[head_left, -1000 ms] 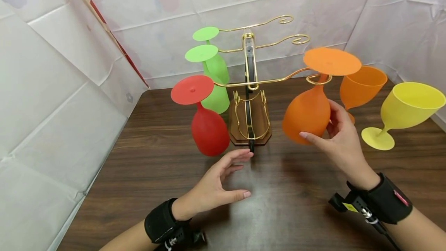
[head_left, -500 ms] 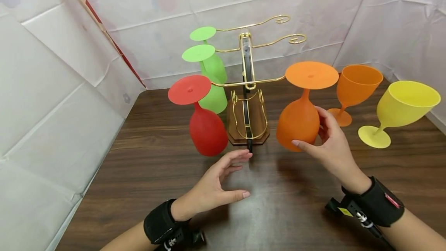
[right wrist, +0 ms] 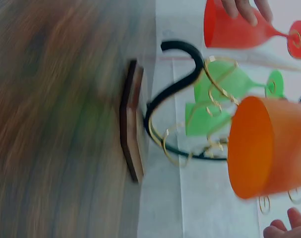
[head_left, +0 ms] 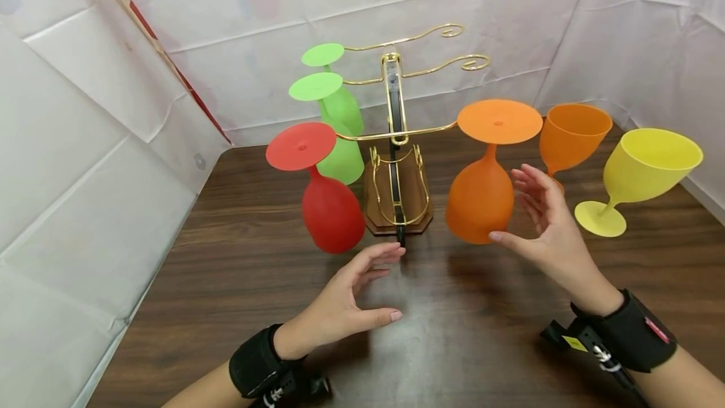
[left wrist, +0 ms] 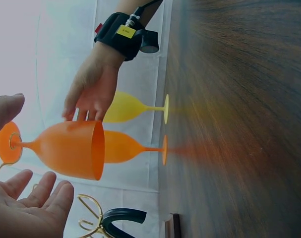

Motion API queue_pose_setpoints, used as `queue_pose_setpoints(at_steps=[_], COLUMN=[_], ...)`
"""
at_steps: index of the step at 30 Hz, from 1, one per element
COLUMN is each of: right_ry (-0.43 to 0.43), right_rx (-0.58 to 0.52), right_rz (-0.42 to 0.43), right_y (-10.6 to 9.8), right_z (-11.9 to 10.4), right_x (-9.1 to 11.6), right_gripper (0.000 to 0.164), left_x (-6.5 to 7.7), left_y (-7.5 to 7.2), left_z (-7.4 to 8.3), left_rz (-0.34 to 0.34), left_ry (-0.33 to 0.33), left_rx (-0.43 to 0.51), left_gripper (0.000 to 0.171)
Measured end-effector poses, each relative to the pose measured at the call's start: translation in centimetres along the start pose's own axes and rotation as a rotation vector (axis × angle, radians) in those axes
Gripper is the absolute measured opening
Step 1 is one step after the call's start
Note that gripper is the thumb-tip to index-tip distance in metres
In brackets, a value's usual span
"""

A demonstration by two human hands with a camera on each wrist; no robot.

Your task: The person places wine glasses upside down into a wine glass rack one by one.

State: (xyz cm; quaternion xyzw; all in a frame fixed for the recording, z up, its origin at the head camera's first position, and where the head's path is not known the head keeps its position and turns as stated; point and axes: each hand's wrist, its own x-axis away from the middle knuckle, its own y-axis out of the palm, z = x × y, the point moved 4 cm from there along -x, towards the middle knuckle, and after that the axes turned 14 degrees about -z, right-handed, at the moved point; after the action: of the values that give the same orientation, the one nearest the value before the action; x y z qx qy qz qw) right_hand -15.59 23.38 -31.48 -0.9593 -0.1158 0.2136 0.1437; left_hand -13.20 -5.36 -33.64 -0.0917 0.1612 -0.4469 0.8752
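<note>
Four goblets are hanging on the rack (head_left: 396,137) from above, the orange goblet (head_left: 481,197) just beside the spread right hand (head_left: 538,225), two waiting upright; the left-wrist view is showing that hand spread behind it (left wrist: 73,148), the left hand (left wrist: 26,210) relaxed.

Two bare forearms are shown, each fitted with a wide black fabric wrist strap (head_left: 257,361) carrying a small black camera unit underneath. On the right-hand strap (head_left: 637,339), a red tag, a yellow label and a short cable are seen. No sleeves are worn.
</note>
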Motion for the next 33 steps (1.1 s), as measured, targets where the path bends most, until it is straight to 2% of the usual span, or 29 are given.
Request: queue_pose_setpoints(at_steps=[3, 6, 10, 14, 17, 20, 25, 29, 33], right_ry=[-0.024, 0.004, 0.109, 0.177, 0.218, 0.310, 0.447, 0.479, 0.472], right_rx=[-0.031, -0.021, 0.123, 0.194, 0.200, 0.230, 0.162, 0.079, 0.031], right_rz=[0.045, 0.116, 0.217, 0.287, 0.288, 0.246, 0.213, 0.238, 0.278], right_y=[-1.8, -3.8, -6.2, -7.7, -8.0, -7.9, -7.7, -7.5, -7.4], right_z=[0.0, 0.1, 0.4, 1.0, 1.9, 3.2, 5.5, 6.8, 7.9], right_x=[0.8, 1.6, 2.8, 3.7, 3.7, 3.4, 1.6, -0.3, -1.5], right_gripper=[0.096, 0.093, 0.090, 0.085, 0.079, 0.075, 0.079, 0.084, 0.085], left_x=[0.0, 0.0, 0.0, 0.0, 0.0, 0.0, 0.1, 0.3, 0.5], left_y=[0.0, 0.0, 0.0, 0.0, -0.1, -0.1, 0.0, 0.1, 0.2], left_z=[0.1, 0.1, -0.1, -0.1, -0.2, -0.3, -0.2, -0.2, -0.3], left_rz=[-0.002, -0.001, 0.001, 0.006, 0.010, 0.009, 0.005, 0.015, 0.016], left_ry=[-0.005, -0.007, -0.007, -0.003, 0.001, 0.005, 0.023, 0.008, -0.002], left_rx=[0.006, 0.007, -0.003, -0.007, -0.009, -0.012, -0.024, -0.007, 0.005], left_gripper=[0.075, 0.075, 0.075, 0.075, 0.075, 0.075, 0.074, 0.075, 0.074])
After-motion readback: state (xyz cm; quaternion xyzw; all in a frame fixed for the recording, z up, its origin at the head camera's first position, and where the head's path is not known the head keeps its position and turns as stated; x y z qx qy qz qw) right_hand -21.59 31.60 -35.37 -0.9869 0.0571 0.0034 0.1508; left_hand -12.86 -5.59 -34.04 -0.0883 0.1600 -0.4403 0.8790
